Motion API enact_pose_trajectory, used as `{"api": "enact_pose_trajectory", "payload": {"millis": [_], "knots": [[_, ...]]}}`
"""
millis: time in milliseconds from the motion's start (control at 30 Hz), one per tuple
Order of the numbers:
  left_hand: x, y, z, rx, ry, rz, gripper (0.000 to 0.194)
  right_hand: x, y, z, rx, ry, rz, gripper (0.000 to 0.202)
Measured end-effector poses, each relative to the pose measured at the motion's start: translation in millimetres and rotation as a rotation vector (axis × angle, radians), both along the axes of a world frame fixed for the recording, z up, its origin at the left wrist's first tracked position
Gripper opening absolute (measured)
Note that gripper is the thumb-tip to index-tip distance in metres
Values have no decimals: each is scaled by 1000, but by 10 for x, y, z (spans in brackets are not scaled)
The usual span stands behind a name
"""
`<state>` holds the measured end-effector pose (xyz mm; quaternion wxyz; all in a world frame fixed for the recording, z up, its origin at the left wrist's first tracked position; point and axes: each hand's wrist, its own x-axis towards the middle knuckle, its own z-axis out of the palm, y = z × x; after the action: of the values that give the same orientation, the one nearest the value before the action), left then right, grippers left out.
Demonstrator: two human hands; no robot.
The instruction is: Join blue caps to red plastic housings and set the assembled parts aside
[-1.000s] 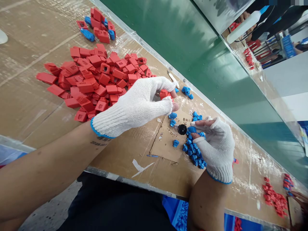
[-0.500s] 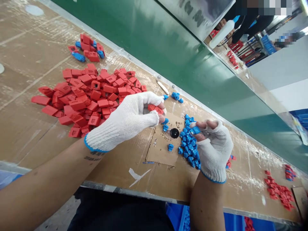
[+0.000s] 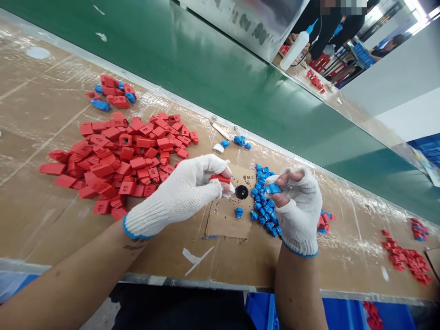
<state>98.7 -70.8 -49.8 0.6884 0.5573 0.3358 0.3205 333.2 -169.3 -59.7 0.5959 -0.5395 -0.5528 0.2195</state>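
Observation:
My left hand (image 3: 185,190), in a white knit glove with bare fingertips, pinches a red plastic piece (image 3: 220,178) above a cardboard sheet (image 3: 227,220). In my gloved right hand (image 3: 299,206), thumb and fingers close on a blue plastic piece (image 3: 273,189), just over a heap of small blue parts (image 3: 266,213). The two held pieces are apart. Between my hands a round black dish (image 3: 241,192) rests on the cardboard, with a lone blue part (image 3: 239,212) in front of it. A large pile of red plastic pieces (image 3: 113,160) lies left of my left hand.
Joined red and blue pieces (image 3: 113,94) lie at the back left. Along the green wall (image 3: 206,82) are a white-handled blade (image 3: 220,130) and more blue parts (image 3: 242,142). Small red parts (image 3: 407,259) lie far right; blue bins (image 3: 347,314) stand below the table edge. A person's hand shows behind the wall.
The camera view has shifted. My left hand has come down toward the black dish with the red piece. The right hand still holds the blue piece.

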Motion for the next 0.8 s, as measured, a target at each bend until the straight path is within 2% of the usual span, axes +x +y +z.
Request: {"api": "enact_pose_trajectory", "payload": {"millis": [67, 167, 367, 467, 800], "knots": [[5, -4, -7, -12, 3, -10, 15, 14, -13, -8, 5, -56, 11, 43], [10, 24, -15, 33, 7, 23, 13, 32, -43, -21, -67, -267, 27, 43], [-8, 96, -46, 63, -23, 122, 17, -30, 21, 33, -63, -661, 108, 28], [-23, 111, -68, 59, -37, 125, 16, -53, 71, 57, -71, -736, 139, 26], [-25, 135, -79, 106, -8, 147, 8, -45, 101, 30, -98, -797, 200, 28]]}}
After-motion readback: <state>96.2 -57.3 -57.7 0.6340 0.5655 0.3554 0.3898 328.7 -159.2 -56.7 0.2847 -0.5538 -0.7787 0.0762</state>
